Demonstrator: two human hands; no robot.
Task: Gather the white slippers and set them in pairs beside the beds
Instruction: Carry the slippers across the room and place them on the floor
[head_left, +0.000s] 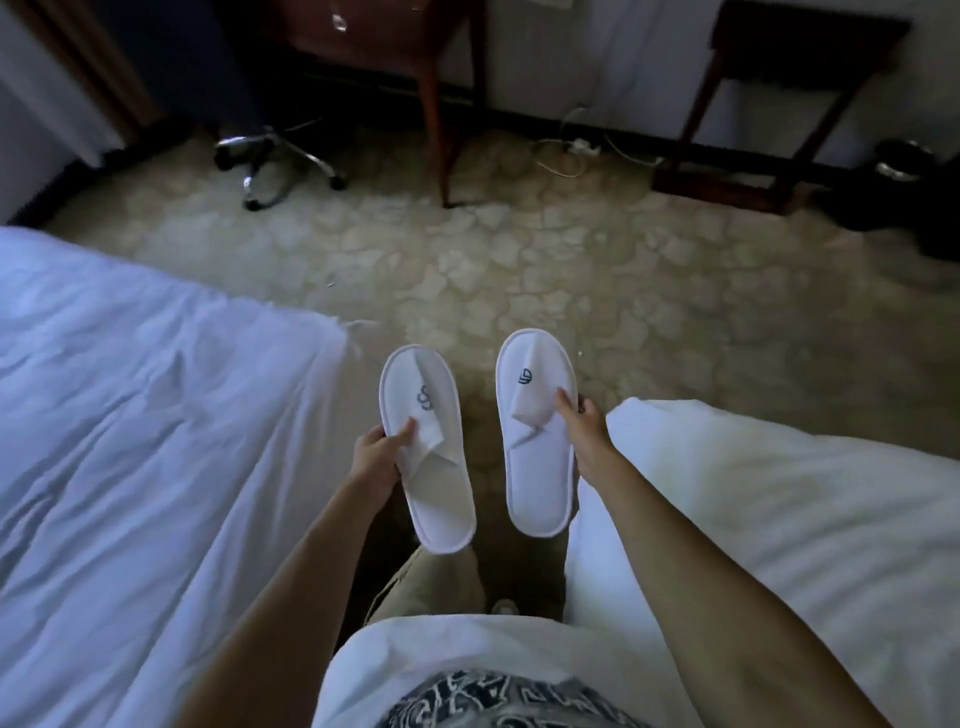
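Note:
I hold two white slippers with dark logos in the air over the narrow gap between two beds. My left hand (376, 454) grips the left slipper (434, 499) at its outer edge, thumb on the flattened upper. My right hand (584, 434) grips the right slipper (532, 483) at its outer edge, thumb on top. Both slippers point toes away from me, roughly parallel and a little apart. The left bed (145, 415) and the right bed (779, 493) have white covers.
Beyond the beds lies patterned beige carpet (519, 260). At the back stand an office chair base (275, 161), a wooden desk leg (441, 135), a dark side table (753, 130), loose cables (576, 148) and a dark bin (904, 161). My legs fill the gap below.

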